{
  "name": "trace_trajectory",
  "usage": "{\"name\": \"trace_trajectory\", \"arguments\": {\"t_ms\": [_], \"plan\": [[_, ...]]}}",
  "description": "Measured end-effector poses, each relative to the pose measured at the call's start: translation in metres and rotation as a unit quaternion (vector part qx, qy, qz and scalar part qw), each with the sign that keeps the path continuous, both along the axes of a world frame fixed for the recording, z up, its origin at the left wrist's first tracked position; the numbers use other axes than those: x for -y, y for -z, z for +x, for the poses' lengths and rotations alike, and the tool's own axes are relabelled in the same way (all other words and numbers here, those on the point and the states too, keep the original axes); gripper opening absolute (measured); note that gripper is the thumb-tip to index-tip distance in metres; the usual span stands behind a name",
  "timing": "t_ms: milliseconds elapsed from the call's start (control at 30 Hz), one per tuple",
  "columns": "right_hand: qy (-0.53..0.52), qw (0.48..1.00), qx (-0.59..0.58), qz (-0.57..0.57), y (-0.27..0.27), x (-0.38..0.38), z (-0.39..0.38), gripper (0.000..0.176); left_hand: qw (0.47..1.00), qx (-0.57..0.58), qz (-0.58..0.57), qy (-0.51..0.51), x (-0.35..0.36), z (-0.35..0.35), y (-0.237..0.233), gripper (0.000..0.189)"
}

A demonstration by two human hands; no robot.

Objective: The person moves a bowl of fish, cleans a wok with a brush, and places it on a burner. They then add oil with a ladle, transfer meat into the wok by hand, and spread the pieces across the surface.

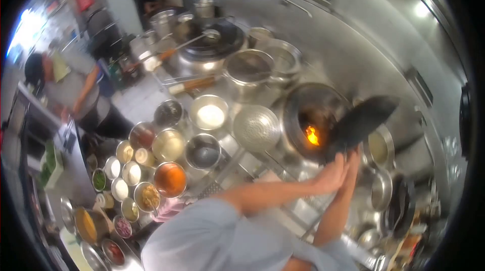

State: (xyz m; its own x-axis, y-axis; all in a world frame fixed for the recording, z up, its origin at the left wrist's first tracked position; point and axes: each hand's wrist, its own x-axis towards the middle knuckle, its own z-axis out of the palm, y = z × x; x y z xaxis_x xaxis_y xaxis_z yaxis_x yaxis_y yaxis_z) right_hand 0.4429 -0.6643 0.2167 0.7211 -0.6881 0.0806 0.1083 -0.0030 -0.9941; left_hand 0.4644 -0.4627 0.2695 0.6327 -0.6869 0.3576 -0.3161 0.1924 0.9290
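Observation:
A dark wok (365, 119) is lifted and tilted steeply beside the burner (316, 119), where an orange flame (312, 135) shows. My left hand (331, 176) and my right hand (350, 164) come together at the wok's near edge, both closed there. Blur and overlap hide exactly how the fingers grip. A perforated ladle-like strainer bowl (256, 128) rests just left of the burner.
Bowls of ingredients crowd the left counter, including an orange-filled bowl (170, 179). Metal pots (248, 67) stand behind, near another wok (214, 38) on its burner. More pans (380, 147) line the right. A co-worker (76, 89) stands at far left.

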Motion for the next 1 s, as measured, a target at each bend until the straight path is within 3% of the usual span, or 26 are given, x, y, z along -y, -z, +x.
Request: {"name": "trace_trajectory", "arguments": {"t_ms": [33,67,100,133,167,200,233,267,300,367,433,500,600,633,700,767,800,900,933,967,1000], "plan": [[0.011,0.969,-0.185,-0.166,-0.045,-0.046,-0.005,0.063,0.999,-0.027,-0.001,-0.027,-0.002,0.01,0.002,0.032],[0.057,0.965,-0.14,-0.212,-0.045,-0.099,-0.015,0.059,0.997,-0.055,-0.001,-0.048,-0.003,0.02,0.004,0.031],[0.02,0.941,-0.193,-0.278,-0.03,-0.107,-0.032,0.058,0.995,-0.08,0.001,-0.061,-0.002,0.033,0.003,0.031],[-0.048,0.956,-0.151,-0.246,-0.013,-0.124,-0.054,0.067,0.991,-0.099,-0.004,-0.095,-0.003,0.05,0.011,0.035],[-0.072,0.938,-0.297,-0.163,-0.028,-0.138,-0.074,0.076,0.985,-0.098,0.002,-0.145,-0.007,0.068,0.018,0.035],[-0.005,0.901,-0.367,-0.231,0.003,-0.116,-0.104,0.08,0.977,-0.096,0.008,-0.19,-0.013,0.083,0.029,0.035],[0.059,0.849,-0.432,-0.298,0.027,-0.081,-0.125,0.083,0.973,-0.171,-0.002,-0.157,-0.014,0.103,0.056,0.033],[0.092,0.871,-0.445,-0.187,-0.002,-0.062,-0.127,0.083,0.961,-0.245,-0.013,-0.128,-0.015,0.118,0.077,0.032],[0.121,0.881,-0.452,-0.073,-0.038,-0.05,-0.127,0.082,0.935,-0.341,-0.049,-0.084,-0.024,0.127,0.079,0.032],[0.144,0.911,-0.289,-0.256,-0.046,0.004,-0.14,0.085,0.848,-0.517,-0.118,0.003,-0.038,0.145,0.079,0.034],[0.138,0.907,-0.21,-0.338,-0.128,-0.012,-0.088,0.083,0.843,-0.525,-0.116,0.01,-0.014,0.141,0.103,0.029],[0.133,0.888,-0.167,-0.407,-0.169,0.021,-0.044,0.08,0.84,-0.532,-0.106,0.011,0.005,0.133,0.114,0.026],[0.169,0.885,-0.208,-0.38,-0.219,0.035,0.019,0.08,0.817,-0.567,-0.093,-0.045,0.007,0.132,0.1,0.025],[0.176,0.857,-0.175,-0.452,-0.206,0.071,0.035,0.079,0.811,-0.576,-0.085,-0.055,0.006,0.13,0.095,0.025],[0.198,0.85,-0.2,-0.445,-0.173,0.121,0.077,0.073,0.801,-0.588,-0.076,-0.079,0.007,0.131,0.089,0.025],[0.161,0.911,-0.209,-0.318,-0.104,0.133,0.134,0.066,0.806,-0.58,-0.085,-0.08,0.008,0.133,0.096,0.025],[0.125,0.922,-0.243,-0.273,-0.063,0.132,0.158,0.072,0.807,-0.577,-0.094,-0.079,0.01,0.132,0.099,0.026],[-0.089,0.876,-0.34,-0.331,0.032,0.053,0.16,0.091,0.821,-0.564,-0.088,-0.023,0.006,0.136,0.125,0.028],[-0.144,0.868,-0.319,-0.352,0.037,0.031,0.147,0.097,0.825,-0.559,-0.08,-0.01,0.007,0.143,0.124,0.031],[-0.228,0.822,-0.419,-0.311,-0.029,-0.018,0.126,0.096,0.887,-0.456,0.005,-0.07,0.002,0.14,0.119,0.034],[-0.257,0.784,-0.451,-0.341,-0.053,-0.019,0.104,0.093,0.927,-0.341,0.091,-0.126,-0.012,0.134,0.106,0.039]]}}
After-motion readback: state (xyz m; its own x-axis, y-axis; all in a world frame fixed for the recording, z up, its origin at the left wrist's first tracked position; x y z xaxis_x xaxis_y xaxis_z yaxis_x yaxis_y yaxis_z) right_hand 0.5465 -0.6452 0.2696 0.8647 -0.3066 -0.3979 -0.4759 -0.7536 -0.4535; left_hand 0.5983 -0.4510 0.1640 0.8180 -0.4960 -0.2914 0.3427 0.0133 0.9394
